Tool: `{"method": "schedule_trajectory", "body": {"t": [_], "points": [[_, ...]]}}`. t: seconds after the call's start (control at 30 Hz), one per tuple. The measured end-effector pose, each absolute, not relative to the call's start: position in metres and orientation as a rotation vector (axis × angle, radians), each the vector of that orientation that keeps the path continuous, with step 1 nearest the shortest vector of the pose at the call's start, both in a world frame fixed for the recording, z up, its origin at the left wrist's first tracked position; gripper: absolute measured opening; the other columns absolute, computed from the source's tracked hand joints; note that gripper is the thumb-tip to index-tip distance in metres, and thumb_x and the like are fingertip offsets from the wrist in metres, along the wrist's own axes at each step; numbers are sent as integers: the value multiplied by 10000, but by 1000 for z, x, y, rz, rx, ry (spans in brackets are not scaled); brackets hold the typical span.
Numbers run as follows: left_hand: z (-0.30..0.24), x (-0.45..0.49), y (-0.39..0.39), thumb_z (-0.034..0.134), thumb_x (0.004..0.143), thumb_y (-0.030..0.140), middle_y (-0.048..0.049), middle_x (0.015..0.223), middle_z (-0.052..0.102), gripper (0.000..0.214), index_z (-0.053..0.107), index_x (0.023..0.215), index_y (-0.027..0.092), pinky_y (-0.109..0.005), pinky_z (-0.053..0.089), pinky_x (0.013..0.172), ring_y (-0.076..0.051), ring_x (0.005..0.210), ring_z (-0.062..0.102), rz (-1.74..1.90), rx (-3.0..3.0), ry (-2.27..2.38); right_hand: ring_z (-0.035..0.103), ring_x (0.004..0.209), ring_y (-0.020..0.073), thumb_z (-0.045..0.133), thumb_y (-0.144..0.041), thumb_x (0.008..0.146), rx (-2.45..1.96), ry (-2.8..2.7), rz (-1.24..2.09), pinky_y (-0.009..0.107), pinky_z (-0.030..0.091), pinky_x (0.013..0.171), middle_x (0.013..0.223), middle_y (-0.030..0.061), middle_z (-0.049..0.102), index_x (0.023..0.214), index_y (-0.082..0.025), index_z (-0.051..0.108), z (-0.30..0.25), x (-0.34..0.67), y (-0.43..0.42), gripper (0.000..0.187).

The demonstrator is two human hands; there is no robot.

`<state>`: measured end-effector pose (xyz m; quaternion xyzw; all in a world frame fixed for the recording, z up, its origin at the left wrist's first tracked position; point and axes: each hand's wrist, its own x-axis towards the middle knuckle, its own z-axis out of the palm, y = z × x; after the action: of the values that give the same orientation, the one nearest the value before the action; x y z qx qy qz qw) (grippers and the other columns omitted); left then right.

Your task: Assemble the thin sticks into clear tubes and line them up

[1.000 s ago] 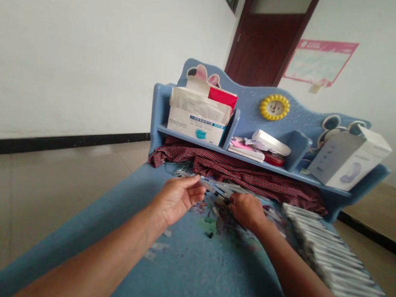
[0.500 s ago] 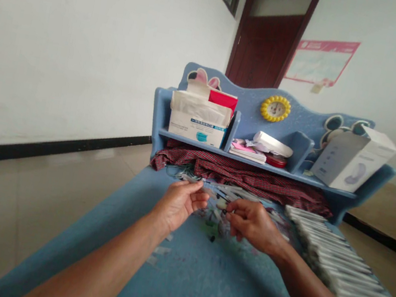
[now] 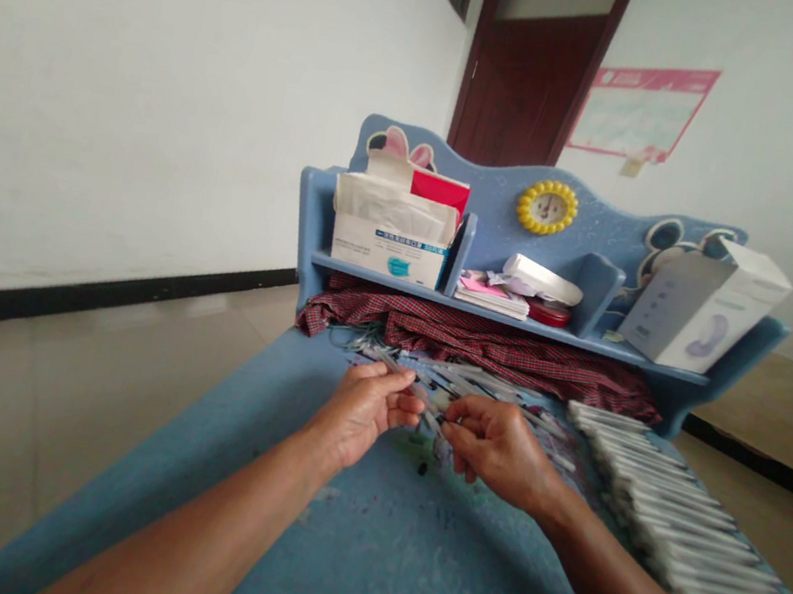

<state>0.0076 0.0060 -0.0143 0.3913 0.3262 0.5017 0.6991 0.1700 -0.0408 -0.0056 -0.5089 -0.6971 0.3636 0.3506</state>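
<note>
My left hand (image 3: 371,412) pinches a thin, clear pen (image 3: 423,399) that slants down toward the right. The pen's other end meets my right hand (image 3: 491,447), whose thumb and fingers are closed around it; the exact part there is hidden by the fingertips. Just below the hands, a small black piece (image 3: 422,469), perhaps a cap, lies on the blue desk (image 3: 350,573). Behind the hands spreads a loose heap of clear and dark pen parts (image 3: 477,383).
Clear pens (image 3: 699,530) lie in a long row along the right side. Red checked cloth (image 3: 480,343) is bunched under the shelf (image 3: 385,277). On the shelf stand a mask box (image 3: 391,240), some papers (image 3: 491,299) and a white carton (image 3: 698,312).
My hands have come closer together, and the pen now bridges them; earlier a gap showed between the pen and the dark piece at my right fingers. The view has shifted slightly.
</note>
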Motion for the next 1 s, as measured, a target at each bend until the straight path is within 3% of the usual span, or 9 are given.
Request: {"method": "schedule_trajectory", "body": {"t": [0.3, 0.63, 0.87, 1.0], "points": [[-13, 8, 5, 548, 746, 103, -33, 590, 603, 55, 496, 735, 120, -209, 491, 427, -107, 456, 575, 1116, 964, 740, 429, 358, 69, 476, -200, 760, -1305, -1801, 987, 173, 342, 350, 449, -53, 483, 761, -145, 528, -5, 168, -42, 76], [-13, 10, 3, 549, 751, 124, -39, 602, 604, 64, 485, 754, 123, -207, 489, 428, -110, 457, 577, 1102, 1006, 783, 436, 371, 64, 477, -207, 770, -1289, -1875, 809, 175, 319, 372, 481, -38, 517, 762, -149, 541, -14, 170, -43, 87], [-12, 11, 1, 550, 754, 137, -40, 612, 608, 64, 489, 765, 123, -206, 489, 429, -107, 460, 574, 1085, 1042, 753, 441, 356, 79, 461, -237, 778, -1271, -1755, 1042, 188, 354, 364, 457, -39, 505, 747, -150, 522, -15, 168, -42, 111], [-15, 11, 2, 552, 753, 139, -43, 617, 613, 71, 484, 766, 124, -213, 493, 438, -112, 471, 581, 1100, 1040, 774, 440, 369, 75, 420, -264, 813, -1250, -1770, 984, 183, 347, 378, 464, -34, 500, 707, -157, 507, -20, 167, -42, 174]]}}
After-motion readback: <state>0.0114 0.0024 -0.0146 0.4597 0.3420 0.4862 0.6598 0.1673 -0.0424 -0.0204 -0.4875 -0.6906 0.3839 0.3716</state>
